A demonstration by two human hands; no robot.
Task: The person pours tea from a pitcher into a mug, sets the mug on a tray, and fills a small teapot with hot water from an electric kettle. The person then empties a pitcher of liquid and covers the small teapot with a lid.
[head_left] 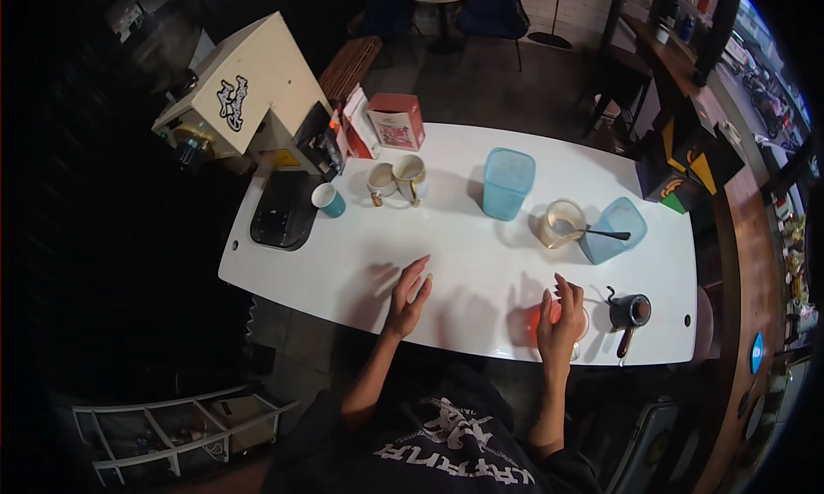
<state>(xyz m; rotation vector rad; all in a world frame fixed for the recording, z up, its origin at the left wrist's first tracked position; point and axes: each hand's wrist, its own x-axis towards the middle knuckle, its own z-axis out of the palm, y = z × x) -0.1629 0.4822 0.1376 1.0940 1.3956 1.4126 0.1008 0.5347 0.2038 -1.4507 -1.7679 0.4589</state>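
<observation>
Above the front part of the white table (412, 262), my left hand (407, 301) is raised with fingers apart and holds nothing. My right hand (560, 321) is over a red-orange cup (536, 326) near the front edge; its fingers are bent and spread, and whether they touch the cup is unclear. Right of it stands a dark gooseneck kettle (629, 311) with a wooden handle. Farther back, a clear glass (562, 224) stands beside a tilted blue container (617, 233), with a dark-handled spoon (608, 234) across them. A taller blue container (508, 183) stands to their left.
Two mugs (409, 178) and a teal paper cup (328, 200) stand at the back left, near a black scale-like pad (284, 211), a cream machine (249, 99) and a red box (396, 123). A dark box (682, 172) is at the right.
</observation>
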